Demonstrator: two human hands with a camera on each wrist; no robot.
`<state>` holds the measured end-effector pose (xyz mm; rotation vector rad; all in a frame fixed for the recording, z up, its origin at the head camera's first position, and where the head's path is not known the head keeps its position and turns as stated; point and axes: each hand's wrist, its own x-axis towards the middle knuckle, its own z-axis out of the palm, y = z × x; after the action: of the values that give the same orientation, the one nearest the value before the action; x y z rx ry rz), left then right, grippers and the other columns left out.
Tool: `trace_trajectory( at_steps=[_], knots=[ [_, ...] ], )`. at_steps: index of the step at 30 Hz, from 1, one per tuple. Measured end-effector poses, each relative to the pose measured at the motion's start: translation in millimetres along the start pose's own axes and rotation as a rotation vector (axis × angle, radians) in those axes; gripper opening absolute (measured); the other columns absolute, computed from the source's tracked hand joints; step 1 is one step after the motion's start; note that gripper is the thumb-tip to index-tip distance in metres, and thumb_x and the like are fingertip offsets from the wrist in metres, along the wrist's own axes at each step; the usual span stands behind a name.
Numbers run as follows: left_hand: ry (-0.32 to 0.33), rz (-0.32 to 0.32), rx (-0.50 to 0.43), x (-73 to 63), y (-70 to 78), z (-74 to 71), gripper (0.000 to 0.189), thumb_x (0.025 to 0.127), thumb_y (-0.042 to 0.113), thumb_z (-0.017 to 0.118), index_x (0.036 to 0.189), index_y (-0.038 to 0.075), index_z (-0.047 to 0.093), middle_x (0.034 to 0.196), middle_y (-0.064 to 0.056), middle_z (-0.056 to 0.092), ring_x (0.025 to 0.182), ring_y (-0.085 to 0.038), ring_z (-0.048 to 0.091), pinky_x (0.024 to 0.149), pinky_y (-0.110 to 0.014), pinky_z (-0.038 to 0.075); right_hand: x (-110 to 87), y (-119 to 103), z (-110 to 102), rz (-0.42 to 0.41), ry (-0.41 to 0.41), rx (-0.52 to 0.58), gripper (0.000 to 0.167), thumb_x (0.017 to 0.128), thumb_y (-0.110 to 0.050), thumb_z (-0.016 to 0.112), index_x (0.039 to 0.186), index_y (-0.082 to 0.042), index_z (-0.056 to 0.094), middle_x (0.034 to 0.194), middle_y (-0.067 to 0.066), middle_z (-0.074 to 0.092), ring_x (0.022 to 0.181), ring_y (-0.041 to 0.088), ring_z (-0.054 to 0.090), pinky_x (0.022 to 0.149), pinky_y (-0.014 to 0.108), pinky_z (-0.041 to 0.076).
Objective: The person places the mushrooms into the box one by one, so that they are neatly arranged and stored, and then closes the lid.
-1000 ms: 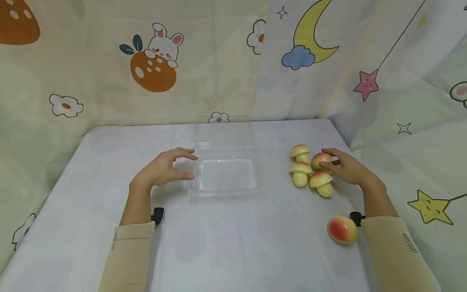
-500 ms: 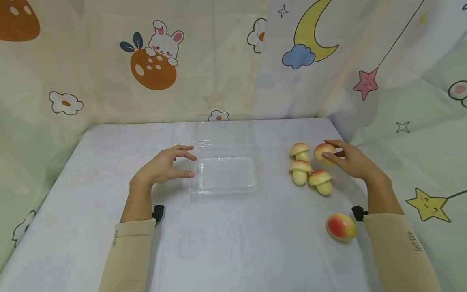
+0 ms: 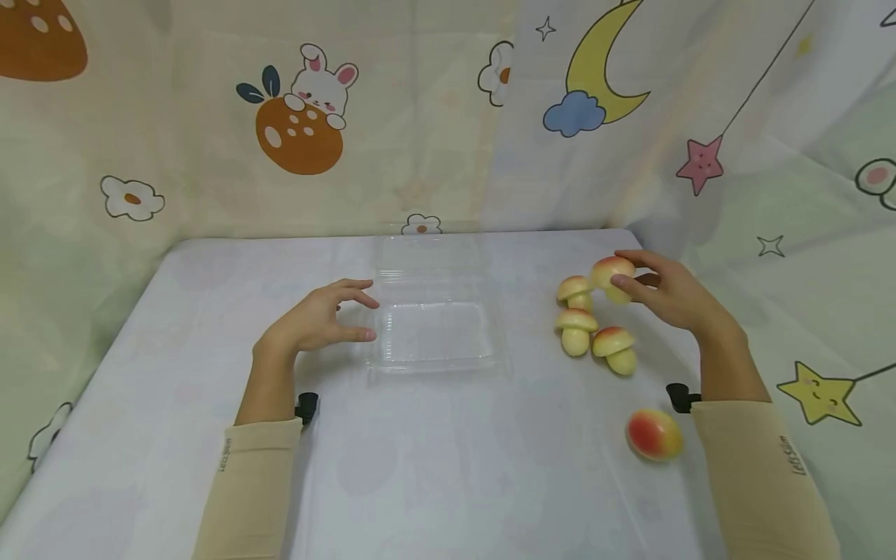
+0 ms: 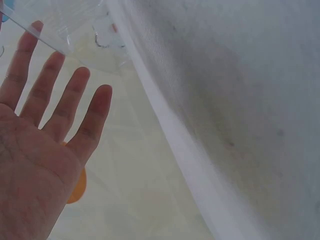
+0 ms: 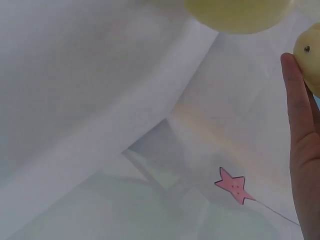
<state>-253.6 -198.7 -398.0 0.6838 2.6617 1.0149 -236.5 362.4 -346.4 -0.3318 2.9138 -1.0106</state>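
Note:
My right hand (image 3: 668,292) pinches a toy mushroom (image 3: 610,272) with a red-and-yellow cap between thumb and fingers, above the right part of the table. Part of that pale yellow mushroom (image 5: 311,55) shows at the right edge of the right wrist view, against a fingertip. Below and left of it lie three similar mushrooms, one at the back (image 3: 575,289), one in front of that (image 3: 575,333) and one to the right (image 3: 614,350). With fingers spread and thumb apart, my left hand (image 3: 311,317) is at the left edge of a clear plastic box (image 3: 441,364), its lid folded back.
A rounded red-and-yellow piece (image 3: 654,435) lies nearer the front, beside the right sleeve (image 3: 763,474). The white-covered table (image 3: 448,467) ends at a printed cloth backdrop (image 3: 420,140) behind and on both sides.
My right hand has lifted the mushroom from the group, moving it up and back, then slightly left. My left hand has stayed beside the box.

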Motion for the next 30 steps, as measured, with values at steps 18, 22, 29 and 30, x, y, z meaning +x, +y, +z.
trace_trajectory(
  at_steps=[18, 22, 29, 30],
  knots=[
    [0.011, -0.003, 0.009, -2.7, -1.4, 2.9, 0.057, 0.08, 0.043, 0.088, 0.126, 0.014, 0.071, 0.162, -0.002, 0.041, 0.15, -0.032, 0.036, 0.118, -0.057, 0.038, 7.7, -56, 13, -0.072, 0.033, -0.021, 0.059, 0.1, -0.037, 0.069, 0.153, -0.019, 0.049, 0.145, 0.004, 0.053, 0.114, 0.025, 0.066, 0.094, 0.031, 0.051],
    [0.012, -0.011, 0.002, -3.6, 0.1, 3.2, 0.056, 0.08, 0.042, 0.088, 0.126, 0.014, 0.071, 0.161, -0.001, 0.041, 0.149, -0.031, 0.036, 0.118, -0.055, 0.039, 14.1, -71, 20, -0.094, 0.033, -0.028, 0.059, 0.099, -0.043, 0.068, 0.15, -0.02, 0.052, 0.142, 0.004, 0.056, 0.115, 0.031, 0.066, 0.099, 0.042, 0.049],
    [0.012, -0.007, 0.003, -2.3, -0.5, 5.0, 0.057, 0.079, 0.041, 0.09, 0.125, 0.012, 0.072, 0.16, -0.004, 0.042, 0.147, -0.033, 0.039, 0.117, -0.056, 0.04, 30.4, -84, 38, -0.177, 0.008, 0.026, 0.058, 0.098, -0.04, 0.07, 0.149, -0.018, 0.054, 0.143, 0.0, 0.06, 0.113, 0.026, 0.067, 0.087, 0.016, 0.052],
    [0.014, -0.005, 0.004, -2.2, -1.0, 5.1, 0.057, 0.078, 0.041, 0.091, 0.125, 0.012, 0.072, 0.16, -0.004, 0.043, 0.147, -0.033, 0.039, 0.117, -0.056, 0.04, 32.7, -86, 41, -0.182, 0.002, 0.033, 0.058, 0.098, -0.041, 0.07, 0.149, -0.018, 0.054, 0.143, -0.001, 0.059, 0.113, 0.026, 0.067, 0.087, 0.018, 0.053]
  ],
)
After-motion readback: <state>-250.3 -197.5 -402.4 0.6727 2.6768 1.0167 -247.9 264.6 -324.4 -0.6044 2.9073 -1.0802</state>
